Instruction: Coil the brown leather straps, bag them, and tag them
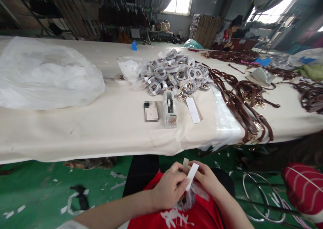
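Observation:
My left hand [172, 186] is closed over my lap, with its thumb pressed on a white paper strip [192, 176]. My right hand [205, 176] meets it from the other side, its curled fingers at the strip's upper part and partly behind it. A small beige end [185, 162] pokes up between the hands; I cannot tell if it belongs to the same strip. Just below, a coiled strap in clear plastic [187, 202] rests against the red apron [151, 217], partly hidden by my left hand. Metal hardware shows faintly through the plastic.
On the cream-covered table [75, 131] stand a tape dispenser [169, 109], a white paper strip stack [193, 110] and a heap of wrapped straps [176, 71]. Brown straps [242, 104] lie to the right, a big plastic bag [47, 74] left. Another person [227, 37] sits behind.

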